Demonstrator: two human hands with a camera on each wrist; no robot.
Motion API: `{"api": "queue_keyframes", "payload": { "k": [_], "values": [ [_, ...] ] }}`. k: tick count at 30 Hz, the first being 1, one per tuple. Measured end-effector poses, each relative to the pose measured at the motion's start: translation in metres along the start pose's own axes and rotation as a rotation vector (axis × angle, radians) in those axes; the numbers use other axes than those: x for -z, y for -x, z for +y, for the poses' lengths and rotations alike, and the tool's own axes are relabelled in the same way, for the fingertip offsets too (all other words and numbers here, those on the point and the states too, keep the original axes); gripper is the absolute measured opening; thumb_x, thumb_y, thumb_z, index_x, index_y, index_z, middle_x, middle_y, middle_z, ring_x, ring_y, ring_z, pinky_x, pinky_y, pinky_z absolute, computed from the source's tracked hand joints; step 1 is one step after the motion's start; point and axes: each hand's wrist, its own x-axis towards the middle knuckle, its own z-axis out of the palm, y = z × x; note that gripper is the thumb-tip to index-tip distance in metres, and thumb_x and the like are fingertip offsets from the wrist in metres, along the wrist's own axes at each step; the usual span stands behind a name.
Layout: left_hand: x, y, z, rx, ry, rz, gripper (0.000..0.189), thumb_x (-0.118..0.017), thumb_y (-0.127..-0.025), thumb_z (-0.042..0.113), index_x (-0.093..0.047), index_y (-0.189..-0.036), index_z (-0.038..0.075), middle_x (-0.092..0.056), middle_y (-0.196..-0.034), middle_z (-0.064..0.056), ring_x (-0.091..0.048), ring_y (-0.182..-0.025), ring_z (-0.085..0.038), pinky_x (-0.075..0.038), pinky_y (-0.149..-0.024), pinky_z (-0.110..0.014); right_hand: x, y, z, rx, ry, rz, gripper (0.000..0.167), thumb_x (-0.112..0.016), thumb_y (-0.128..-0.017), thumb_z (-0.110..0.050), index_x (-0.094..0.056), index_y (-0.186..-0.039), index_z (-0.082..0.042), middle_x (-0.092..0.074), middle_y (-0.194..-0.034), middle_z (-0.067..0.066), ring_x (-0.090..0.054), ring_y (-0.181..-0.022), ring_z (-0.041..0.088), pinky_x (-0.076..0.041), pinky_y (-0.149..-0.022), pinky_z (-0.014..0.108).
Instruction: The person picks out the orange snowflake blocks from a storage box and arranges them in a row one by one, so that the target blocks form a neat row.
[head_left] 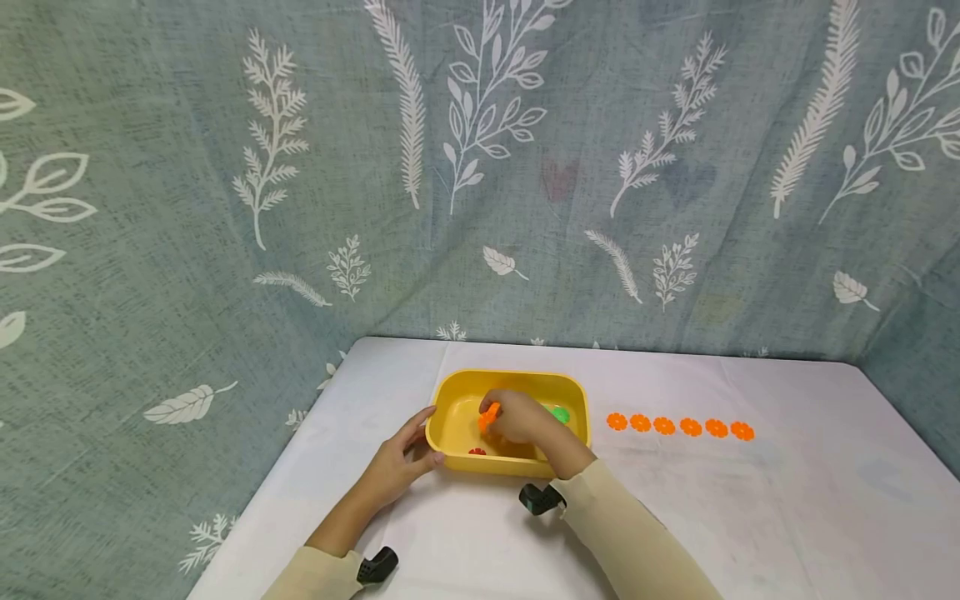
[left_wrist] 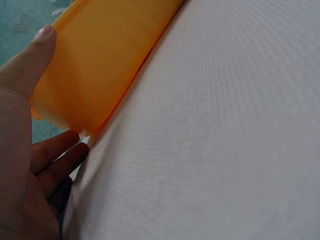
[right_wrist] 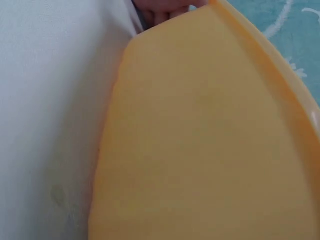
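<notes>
A yellow plastic tub (head_left: pixel 487 464) stands on the white-covered table. My left hand (head_left: pixel 390 468) holds its left end, fingers at the side and thumb at the front corner; the left wrist view shows the thumb (left_wrist: pixel 42 52) against the outer wall. Inside the tub, my right hand (head_left: pixel 517 417) pinches an orange flower-shaped disc (head_left: pixel 488 417). A green disc (head_left: pixel 561 414) lies to the right of that hand and a red one (head_left: pixel 477 452) near the front wall. The tub's wall (right_wrist: pixel 200 130) hides the right hand in the right wrist view.
To the right of the tub, several orange flower discs (head_left: pixel 663 426) lie in a row on the white tablecloth (head_left: pixel 795 500). A grey-green leaf-patterned curtain (head_left: pixel 570 275) hangs behind the table and along its sides.
</notes>
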Motion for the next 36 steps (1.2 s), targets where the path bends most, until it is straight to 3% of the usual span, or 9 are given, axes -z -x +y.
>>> {"api": "queue_keyframes", "payload": {
  "k": [3,8,15,20,25,36],
  "values": [
    [-0.001,0.002,0.006,0.008,0.0,0.006,0.079,-0.078,-0.083,0.036,-0.036,-0.149,0.037,-0.055,-0.138,-0.009,-0.04,-0.135,-0.027,-0.022,-0.112,-0.056,0.004,0.004,0.002,-0.017,-0.041,0.002,0.028,-0.073,-0.084,-0.007,-0.064,-0.109,-0.015,-0.059,-0.089,0.003,-0.055,-0.075,0.02,-0.048,-0.066,0.031],
    [0.002,0.009,0.027,0.018,0.003,-0.005,0.08,-0.078,-0.084,0.032,-0.035,-0.152,0.025,-0.054,-0.138,-0.014,-0.04,-0.135,-0.031,-0.023,-0.111,-0.056,0.012,0.011,0.007,-0.013,-0.068,0.02,0.027,-0.072,-0.086,-0.008,-0.064,-0.111,-0.013,-0.059,-0.093,0.003,-0.055,-0.081,0.021,-0.048,-0.071,0.034],
    [-0.001,0.003,-0.002,-0.016,-0.019,0.009,0.08,-0.077,-0.081,0.044,-0.035,-0.149,0.039,-0.057,-0.136,-0.005,-0.043,-0.133,-0.025,-0.027,-0.11,-0.057,0.024,0.019,0.014,-0.013,-0.102,0.034,0.025,-0.069,-0.091,-0.008,-0.063,-0.115,-0.011,-0.059,-0.092,0.004,-0.054,-0.079,0.02,-0.048,-0.067,0.031],
    [-0.001,0.003,-0.004,0.004,0.004,0.012,0.08,-0.078,-0.079,0.048,-0.037,-0.147,0.043,-0.057,-0.136,-0.003,-0.043,-0.133,-0.023,-0.026,-0.111,-0.054,0.033,0.025,0.016,-0.03,-0.138,0.032,0.026,-0.065,-0.094,-0.009,-0.061,-0.119,-0.011,-0.056,-0.091,0.008,-0.051,-0.068,0.02,-0.045,-0.057,0.029],
    [-0.001,0.002,-0.004,-0.008,-0.008,0.015,0.08,-0.078,-0.079,0.048,-0.036,-0.148,0.043,-0.057,-0.135,-0.004,-0.043,-0.133,-0.023,-0.027,-0.111,-0.054,0.043,0.031,0.02,-0.03,-0.103,0.057,0.024,-0.064,-0.095,-0.012,-0.06,-0.119,-0.015,-0.056,-0.094,0.005,-0.053,-0.072,0.02,-0.047,-0.063,0.03],
    [0.0,0.0,-0.003,-0.029,-0.029,0.012,0.082,-0.077,-0.08,0.046,-0.035,-0.15,0.036,-0.057,-0.136,-0.008,-0.043,-0.134,-0.027,-0.025,-0.11,-0.058,0.063,0.047,0.03,-0.081,-0.15,0.088,0.032,-0.061,-0.097,-0.01,-0.058,-0.129,-0.012,-0.057,-0.102,0.008,-0.057,-0.079,0.023,-0.051,-0.068,0.033]
  ]
}}
